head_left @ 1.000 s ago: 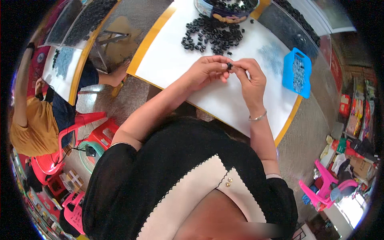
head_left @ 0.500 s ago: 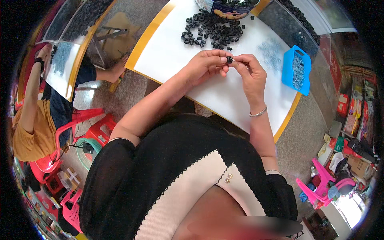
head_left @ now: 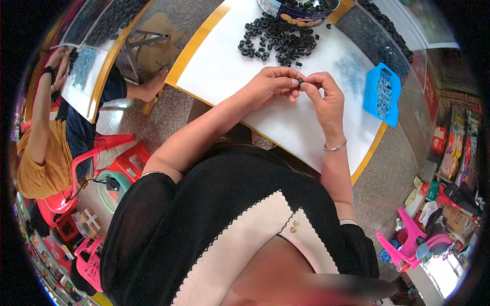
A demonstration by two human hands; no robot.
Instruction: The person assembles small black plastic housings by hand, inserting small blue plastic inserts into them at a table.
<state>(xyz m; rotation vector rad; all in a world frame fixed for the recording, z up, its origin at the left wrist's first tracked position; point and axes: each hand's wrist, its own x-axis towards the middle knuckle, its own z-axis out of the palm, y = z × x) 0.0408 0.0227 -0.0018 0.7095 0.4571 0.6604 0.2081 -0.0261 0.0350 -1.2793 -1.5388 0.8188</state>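
Between the fingertips of both hands is a small black ring-like part [head_left: 300, 82], mostly covered by the fingers. My left hand [head_left: 273, 87] pinches it from one side, its other fingers curled below. From the other side my right hand [head_left: 325, 97] meets it with thumb and forefinger; whether a second tiny piece is in that pinch I cannot make out. Just beyond the hands, a heap of similar black parts [head_left: 293, 43] lies on the white tabletop [head_left: 214, 66]. Small clear bits [head_left: 349, 71] are spread to the right of it.
A blue plastic tray [head_left: 368, 94] with clear bits stands at the table's right edge. A round tin [head_left: 301, 18] of black parts is at the back. Clear side panels [head_left: 408, 76] border the table. At the left, another person [head_left: 46, 158] works at a similar table, near red chairs [head_left: 102, 153].
The view has shifted slightly, so the table sits a little farther right and lower. Both hands stay together at the black part, which now shows less between the fingers.
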